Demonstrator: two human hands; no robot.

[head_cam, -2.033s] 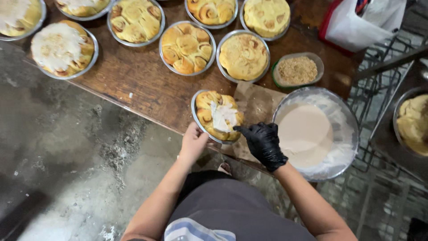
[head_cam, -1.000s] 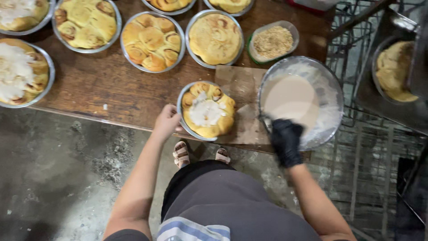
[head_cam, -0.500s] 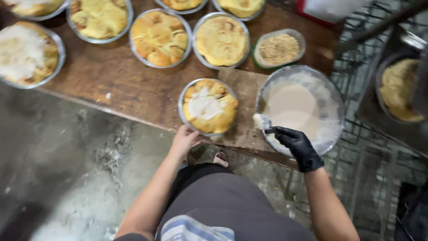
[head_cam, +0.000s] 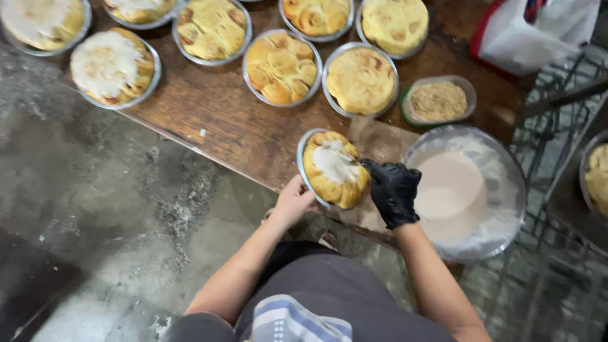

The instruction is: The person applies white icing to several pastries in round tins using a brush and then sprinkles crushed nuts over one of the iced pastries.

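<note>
The right hand (head_cam: 394, 192) wears a black glove; the left hand (head_cam: 292, 201) is bare. Below them, grey trousers (head_cam: 329, 285) and a blue-and-white striped cloth (head_cam: 297, 324).

A round tin of golden buns (head_cam: 334, 168) is gripped at its near rim by the bare left hand (head_cam: 292, 201), right at the wooden table's (head_cam: 215, 120) edge. White icing (head_cam: 334, 162) is being pressed on top by the black-gloved right hand (head_cam: 394, 192). Just beside it, a wide bowl of pale icing (head_cam: 465, 190) is seen; more tins are lined up behind.
</note>
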